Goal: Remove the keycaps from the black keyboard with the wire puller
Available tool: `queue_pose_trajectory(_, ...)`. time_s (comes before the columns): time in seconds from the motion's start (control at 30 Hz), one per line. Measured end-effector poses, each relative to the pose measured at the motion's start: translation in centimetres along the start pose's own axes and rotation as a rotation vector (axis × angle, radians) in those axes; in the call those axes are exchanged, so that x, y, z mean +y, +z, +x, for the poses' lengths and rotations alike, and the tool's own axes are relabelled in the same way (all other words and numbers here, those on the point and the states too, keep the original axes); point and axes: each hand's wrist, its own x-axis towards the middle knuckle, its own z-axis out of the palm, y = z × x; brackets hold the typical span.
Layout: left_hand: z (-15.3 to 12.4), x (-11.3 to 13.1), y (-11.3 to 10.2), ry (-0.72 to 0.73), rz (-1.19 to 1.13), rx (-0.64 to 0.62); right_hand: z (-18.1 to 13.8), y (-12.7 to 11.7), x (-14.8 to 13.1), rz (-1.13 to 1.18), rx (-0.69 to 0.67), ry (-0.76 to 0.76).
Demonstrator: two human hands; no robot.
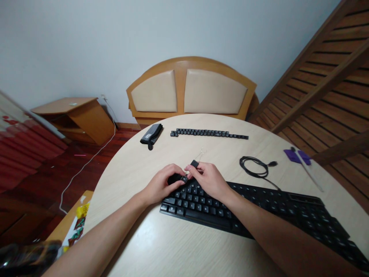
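A black keyboard lies on the round table, slanting down to the right. Over its upper left part, my left hand pinches a black keycap between thumb and finger. Close beside it, my right hand is closed on a keycap puller with a small black handle. Thin wire loops stick out from the handle, away from me. My fingertips nearly meet, and they hide part of the keyboard's top left rows. Loose black keycaps stand in rows farther back on the table.
A folded dark cloth pouch lies at the back left of the table. At the right are the coiled keyboard cable, a purple cloth and a thin brush. A dark bottle shows at the lower left.
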Motion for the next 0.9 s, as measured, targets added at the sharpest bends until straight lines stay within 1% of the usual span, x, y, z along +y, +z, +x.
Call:
queue_pose_trajectory(0.07,0.1,0.2,-0.1,0.028,0.047,-0.022,0.1,0.1,0.2,0.026,0.007,-0.001)
queue_pose_trajectory(0.23,0.0,0.6,-0.3,0.031,0.163,-0.031,0.3,0.3,0.7,0.139,0.008,-0.02)
queue_pose_trajectory(0.43,0.0,0.8,-0.3,0.087,0.237,-0.066,0.1,0.2,0.3,0.165,-0.007,-0.005)
queue_pose_trajectory(0.53,0.0,0.8,-0.2,0.125,0.251,-0.058,0.2,0.2,0.4,0.185,-0.003,0.008)
queue_pose_trajectory(0.67,0.0,0.6,-0.1,0.117,0.185,0.025,0.5,0.3,0.9,0.196,0.006,0.024)
queue_pose_trajectory(0.8,0.5,-0.2,-0.5,0.017,0.164,0.192,0.5,0.2,1.1,0.162,0.005,0.038)
queue_pose_trajectory(0.9,1.5,-1.3,-1.1,-0.02,0.191,0.299,0.4,0.3,1.0,0.145,-0.004,0.047)
